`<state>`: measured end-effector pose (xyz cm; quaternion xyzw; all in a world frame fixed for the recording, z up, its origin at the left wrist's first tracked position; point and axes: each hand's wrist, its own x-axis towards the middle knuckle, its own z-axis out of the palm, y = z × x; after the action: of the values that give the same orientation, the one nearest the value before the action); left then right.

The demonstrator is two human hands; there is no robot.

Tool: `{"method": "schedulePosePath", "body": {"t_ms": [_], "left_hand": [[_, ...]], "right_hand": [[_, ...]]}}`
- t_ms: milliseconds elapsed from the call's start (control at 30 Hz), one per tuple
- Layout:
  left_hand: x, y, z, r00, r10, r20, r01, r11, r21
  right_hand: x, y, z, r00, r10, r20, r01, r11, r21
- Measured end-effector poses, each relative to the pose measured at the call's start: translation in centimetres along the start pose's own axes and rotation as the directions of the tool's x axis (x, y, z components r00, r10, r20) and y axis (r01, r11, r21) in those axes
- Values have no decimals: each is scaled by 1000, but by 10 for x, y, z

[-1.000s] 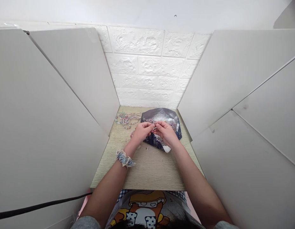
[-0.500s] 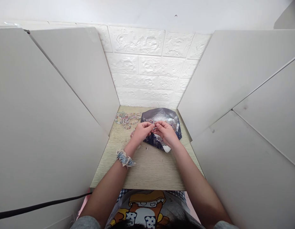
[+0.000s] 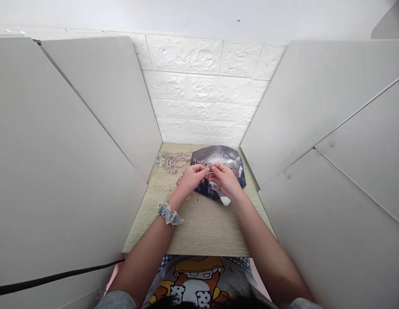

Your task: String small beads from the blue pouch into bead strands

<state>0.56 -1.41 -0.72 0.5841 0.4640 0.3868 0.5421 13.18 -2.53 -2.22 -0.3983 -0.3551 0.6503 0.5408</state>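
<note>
Over the front of a dark blue bag with a silvery lining (image 3: 220, 152), my two hands meet fingertip to fingertip. My left hand (image 3: 193, 177) is closed in a pinch, a scrunchie (image 3: 169, 213) round its wrist. Facing it, my right hand (image 3: 225, 180) pinches too. What sits between the fingertips is too small to make out. Small beads seem to lie inside the open bag, partly hidden by my hands. Strings of pastel beads (image 3: 170, 161) lie on the table left of the bag, and some continue behind my left wrist.
A tiny dark speck (image 3: 198, 200) lies on the wooden tabletop (image 3: 212, 234) in front of the bag. White panels (image 3: 99, 103) (image 3: 302, 107) close in both sides, and a white brick-pattern wall (image 3: 199, 92) stands behind. A black cable (image 3: 57, 280) runs in at lower left.
</note>
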Motion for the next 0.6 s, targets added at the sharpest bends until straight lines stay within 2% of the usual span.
{"method": "schedulePosePath", "body": {"t_ms": [433,600], "left_hand": [[2,-3,0,1000,3,-9,-3,1000,-3],[0,0,0,1000,-8,-21,8,1000,-7]], "right_hand": [[1,1,-1,1000,-3,6,3,1000,-25],[0,1,0,1000,-10,27,12,997,-83]]}}
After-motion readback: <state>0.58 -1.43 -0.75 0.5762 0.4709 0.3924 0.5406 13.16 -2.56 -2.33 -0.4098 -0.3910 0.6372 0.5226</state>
